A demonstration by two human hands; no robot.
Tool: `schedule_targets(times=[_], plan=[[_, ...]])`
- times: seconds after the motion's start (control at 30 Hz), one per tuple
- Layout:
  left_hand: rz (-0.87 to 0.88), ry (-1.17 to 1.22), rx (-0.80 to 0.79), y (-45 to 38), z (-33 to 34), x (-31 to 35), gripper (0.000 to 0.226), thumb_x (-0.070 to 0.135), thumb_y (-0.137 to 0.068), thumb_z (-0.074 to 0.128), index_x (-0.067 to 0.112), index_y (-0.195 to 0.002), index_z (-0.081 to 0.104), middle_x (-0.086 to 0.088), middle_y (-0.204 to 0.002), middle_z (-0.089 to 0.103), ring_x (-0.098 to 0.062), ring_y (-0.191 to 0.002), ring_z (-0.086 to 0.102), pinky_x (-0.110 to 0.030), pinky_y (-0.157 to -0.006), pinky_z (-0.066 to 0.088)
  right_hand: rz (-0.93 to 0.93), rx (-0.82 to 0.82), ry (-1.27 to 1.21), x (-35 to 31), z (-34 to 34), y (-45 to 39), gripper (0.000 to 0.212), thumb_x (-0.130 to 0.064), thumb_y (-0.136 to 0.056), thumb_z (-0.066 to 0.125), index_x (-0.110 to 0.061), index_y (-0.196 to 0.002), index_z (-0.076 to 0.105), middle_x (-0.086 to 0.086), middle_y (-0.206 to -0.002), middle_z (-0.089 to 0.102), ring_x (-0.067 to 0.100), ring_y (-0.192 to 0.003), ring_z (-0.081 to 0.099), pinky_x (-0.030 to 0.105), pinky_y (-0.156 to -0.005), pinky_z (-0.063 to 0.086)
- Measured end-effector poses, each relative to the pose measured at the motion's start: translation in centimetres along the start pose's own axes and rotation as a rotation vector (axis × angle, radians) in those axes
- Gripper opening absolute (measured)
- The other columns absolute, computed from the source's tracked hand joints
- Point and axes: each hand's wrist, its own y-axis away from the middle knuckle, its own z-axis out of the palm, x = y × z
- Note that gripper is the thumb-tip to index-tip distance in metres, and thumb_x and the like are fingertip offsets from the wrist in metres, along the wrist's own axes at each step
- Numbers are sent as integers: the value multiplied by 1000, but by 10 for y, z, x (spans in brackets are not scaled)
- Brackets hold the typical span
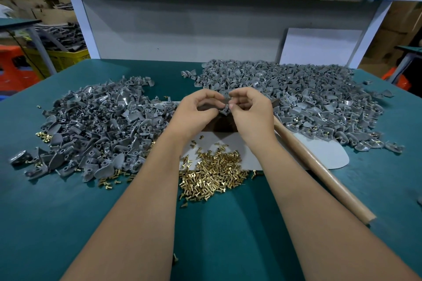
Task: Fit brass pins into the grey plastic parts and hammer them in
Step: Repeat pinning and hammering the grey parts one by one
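My left hand (198,109) and my right hand (249,109) meet over the middle of the table and pinch one small grey plastic part (225,108) between their fingertips. Whether a pin sits in it is too small to tell. A heap of loose brass pins (212,173) lies below my wrists. One pile of grey parts (98,125) spreads on the left. A larger pile of grey parts (296,98) on the right shows brass pins in some pieces. A wooden hammer handle (319,171) lies diagonally under my right forearm; its head is hidden.
A dark block (222,124) sits on a pale grey mat (324,153) beneath my hands. The green table (34,212) ends at a grey back panel (182,29) with a white board (319,45) leaning on it. A yellow crate (61,57) stands beyond the left edge.
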Motion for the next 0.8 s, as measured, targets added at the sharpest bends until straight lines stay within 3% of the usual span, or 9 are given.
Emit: schedule_targets(times=[0.2,0.3,0.37,0.57,0.7,0.8], plan=[[-5,-4,14,0,2,1,40,-11,-87,50,21,-104,67,5,-104,74,-1,-101,67,-17,-88,51,4,-32,-1,-1,1,1,30,7,-83,63,-22,-90,63,-5,-79,65,-2,-73,61,13,-71,52],[9,11,-3,0,2,0,36,-8,-87,57,22,-105,67,4,-101,75,-1,-96,68,-13,-82,51,12,-38,-2,-1,0,1,31,7,-83,62,-24,-88,62,-3,-81,66,7,-79,65,22,-76,55],[26,23,-9,-1,2,-1,32,-5,-86,65,21,-105,68,-2,-102,74,-6,-98,69,-17,-87,52,18,-41,-8,-1,-1,0,32,7,-83,63,-25,-85,62,-1,-82,67,11,-81,66,26,-78,56],[62,-115,30,0,3,-2,24,6,-83,75,20,-102,72,6,-86,70,-5,-94,66,-11,-87,47,30,-37,-26,-2,-2,0,34,5,-83,64,-29,-83,61,-5,-81,67,4,-78,64,17,-72,54],[-11,-163,75,-2,6,0,18,12,-88,69,18,-105,74,2,-99,72,-12,-102,65,-33,-97,51,20,-40,-12,-2,-2,1,32,6,-82,64,-26,-86,63,-6,-80,66,-1,-74,61,12,-68,51],[-2,-260,88,-4,6,-1,15,12,-87,70,15,-100,77,-1,-105,69,-17,-105,61,-41,-99,49,9,-43,-3,-2,-1,1,30,6,-82,63,-23,-90,64,-6,-79,65,-8,-70,58,6,-63,45]])
